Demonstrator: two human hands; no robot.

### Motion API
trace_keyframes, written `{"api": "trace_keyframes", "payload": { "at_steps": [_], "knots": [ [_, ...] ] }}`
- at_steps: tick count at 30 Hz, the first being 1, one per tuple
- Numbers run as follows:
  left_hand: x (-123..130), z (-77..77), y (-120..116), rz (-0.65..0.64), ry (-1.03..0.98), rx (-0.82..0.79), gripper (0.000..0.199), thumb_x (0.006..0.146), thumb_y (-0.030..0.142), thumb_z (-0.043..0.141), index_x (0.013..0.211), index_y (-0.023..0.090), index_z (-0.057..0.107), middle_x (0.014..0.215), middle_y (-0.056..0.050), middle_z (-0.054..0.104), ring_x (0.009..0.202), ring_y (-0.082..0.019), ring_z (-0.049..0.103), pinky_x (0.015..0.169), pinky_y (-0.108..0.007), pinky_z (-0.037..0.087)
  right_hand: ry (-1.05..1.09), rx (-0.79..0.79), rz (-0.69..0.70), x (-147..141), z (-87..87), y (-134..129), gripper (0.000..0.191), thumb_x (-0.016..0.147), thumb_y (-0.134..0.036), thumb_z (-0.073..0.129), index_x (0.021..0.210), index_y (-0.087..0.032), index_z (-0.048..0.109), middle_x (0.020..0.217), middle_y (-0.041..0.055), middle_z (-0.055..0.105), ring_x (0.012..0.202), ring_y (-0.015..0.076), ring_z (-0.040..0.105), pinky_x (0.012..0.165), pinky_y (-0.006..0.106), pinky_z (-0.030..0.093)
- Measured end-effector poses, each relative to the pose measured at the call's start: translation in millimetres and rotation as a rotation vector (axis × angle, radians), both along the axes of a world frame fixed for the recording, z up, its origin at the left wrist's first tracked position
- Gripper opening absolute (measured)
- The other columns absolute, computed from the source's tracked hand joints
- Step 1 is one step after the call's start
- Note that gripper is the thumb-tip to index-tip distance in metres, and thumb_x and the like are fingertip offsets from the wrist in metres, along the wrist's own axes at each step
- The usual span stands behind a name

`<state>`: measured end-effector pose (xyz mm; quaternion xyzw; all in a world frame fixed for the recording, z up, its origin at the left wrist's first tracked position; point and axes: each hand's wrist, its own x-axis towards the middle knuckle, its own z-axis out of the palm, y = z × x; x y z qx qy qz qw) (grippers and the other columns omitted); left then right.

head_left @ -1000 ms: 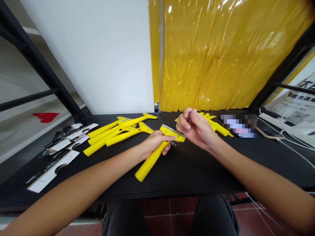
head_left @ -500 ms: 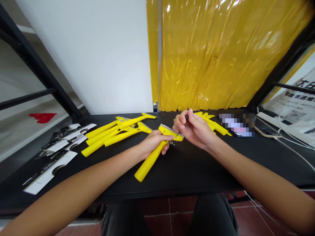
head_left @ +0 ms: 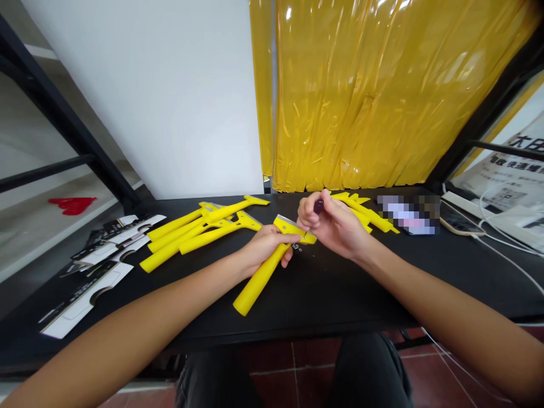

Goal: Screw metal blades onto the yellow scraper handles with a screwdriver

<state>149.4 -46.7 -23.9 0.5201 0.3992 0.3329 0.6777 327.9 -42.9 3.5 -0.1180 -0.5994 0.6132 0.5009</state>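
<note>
Gripped near its head, a yellow scraper slants across my left hand, thumb on top, handle toward me. A metal strip runs along the far edge of its head. My right hand is closed around a screwdriver with a dark handle; the fingers hide most of it. Its thin tip meets the scraper head near the right-hand screw. Small nuts or washers lie on the table just beyond the scraper. Several more yellow scrapers are piled to the left.
Printed white-and-black cards lie at the left. Behind my right hand are more yellow parts. A phone with a blurred screen, another phone and white cables occupy the right of the black table.
My right hand has turned slightly around the screwdriver, and more of its handle end shows. The scraper stays nearly in place in my left hand.
</note>
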Motion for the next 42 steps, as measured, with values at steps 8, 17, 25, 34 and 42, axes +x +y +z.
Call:
{"api": "trace_keyframes", "payload": {
  "at_steps": [8, 17, 25, 34, 42],
  "knots": [
    [-0.3, -4.5, 1.8, 0.011, -0.03, 0.015, 0.017, 0.08, 0.026, 0.075, 0.082, 0.011, 0.069, 0.048, -0.002, 0.06, 0.038, -0.011, 0.053, 0.04, -0.02, 0.04, 0.043, 0.002, 0.009, 1.5, 0.3, 3.8, 0.031, 0.098, -0.05, 0.056, 0.082, -0.023, 0.06, 0.072, -0.0015, 0.046, 0.066, 0.0139, 0.043, 0.068, 0.031, 0.043],
    [1.1, -1.2, 0.7, 0.053, -0.022, 0.014, 0.017, 0.079, 0.025, 0.077, 0.084, 0.011, 0.067, 0.051, -0.002, 0.061, 0.04, -0.01, 0.054, 0.04, -0.02, 0.041, 0.104, -0.06, 0.004, 0.7, 0.0, 3.2, 0.028, 0.095, -0.051, 0.061, 0.086, -0.024, 0.06, 0.068, -0.0034, 0.044, 0.061, 0.0129, 0.041, 0.066, 0.029, 0.042],
    [4.2, 3.3, 0.1, 0.093, -0.029, -0.001, 0.014, 0.078, 0.019, 0.076, 0.082, 0.01, 0.067, 0.064, -0.005, 0.067, 0.044, -0.01, 0.057, 0.038, -0.02, 0.042, 0.072, -0.075, -0.001, 0.2, 0.6, 2.3, 0.034, 0.097, -0.054, 0.055, 0.088, -0.023, 0.065, 0.069, -0.0021, 0.044, 0.064, 0.0139, 0.041, 0.068, 0.03, 0.042],
    [4.0, 3.6, -1.3, 0.084, -0.019, -0.001, 0.017, 0.078, 0.021, 0.077, 0.084, 0.01, 0.066, 0.061, -0.003, 0.064, 0.043, -0.01, 0.056, 0.038, -0.019, 0.041, 0.069, -0.081, 0.011, 1.9, 3.1, 3.3, 0.036, 0.099, -0.053, 0.051, 0.085, -0.023, 0.064, 0.069, -0.0019, 0.043, 0.064, 0.0136, 0.042, 0.068, 0.031, 0.042],
    [3.8, 2.0, -1.1, 0.083, -0.015, 0.012, 0.016, 0.078, 0.022, 0.077, 0.081, 0.012, 0.066, 0.058, -0.002, 0.063, 0.042, -0.009, 0.054, 0.038, -0.019, 0.039, 0.115, -0.047, -0.058, 1.4, 0.5, 7.1, 0.029, 0.093, -0.05, 0.065, 0.081, -0.023, 0.062, 0.07, -0.0026, 0.049, 0.064, 0.0127, 0.044, 0.07, 0.03, 0.044]
  ]
}}
